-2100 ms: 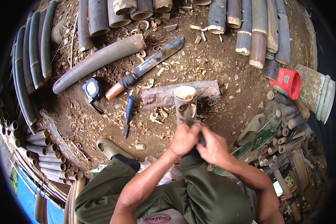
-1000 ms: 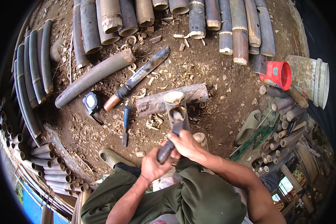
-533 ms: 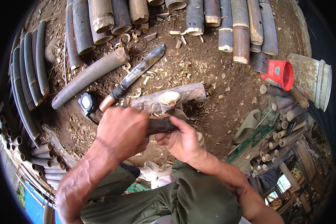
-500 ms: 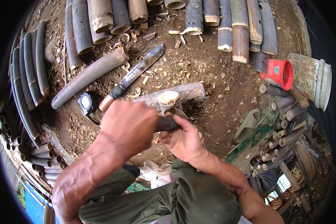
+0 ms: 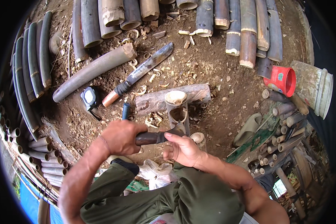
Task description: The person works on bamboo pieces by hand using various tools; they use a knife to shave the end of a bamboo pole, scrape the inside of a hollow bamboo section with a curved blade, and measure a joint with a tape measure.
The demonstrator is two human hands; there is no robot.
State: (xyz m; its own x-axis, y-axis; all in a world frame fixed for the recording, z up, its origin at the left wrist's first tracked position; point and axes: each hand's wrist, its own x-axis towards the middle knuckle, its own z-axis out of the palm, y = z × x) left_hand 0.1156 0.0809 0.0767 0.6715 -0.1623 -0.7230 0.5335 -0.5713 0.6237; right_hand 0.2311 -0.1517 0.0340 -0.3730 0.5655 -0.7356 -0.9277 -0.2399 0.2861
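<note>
My left hand (image 5: 121, 137) is closed, with a dark blue rod (image 5: 126, 111) standing up out of the fist. Against the fist's right side lies the handle of a dark wooden-handled tool (image 5: 150, 138); whether the left fingers also grip it is hidden. My right hand (image 5: 186, 150) pinches this tool near its collar, thumb on top, other fingers curled. Past the thumb, a grey flat part of the tool lies close to a notched bamboo piece (image 5: 176, 114), which stands before a split log (image 5: 149, 103). A big knife (image 5: 145, 69) rests on the ground beyond.
A tape measure (image 5: 89, 98) and a bamboo length (image 5: 97, 71) lie left. Cut bamboo tubes (image 5: 248, 33) line the far side; more are stacked at both sides. A red container (image 5: 282, 80), a dirty white bucket (image 5: 313, 87) and a slipper (image 5: 247, 129) are at right.
My left hand has drawn back left and toward me, uncovering the dark handle; the blue rod now shows. My right hand keeps its place at the tool. The whole view has shifted slightly.
</note>
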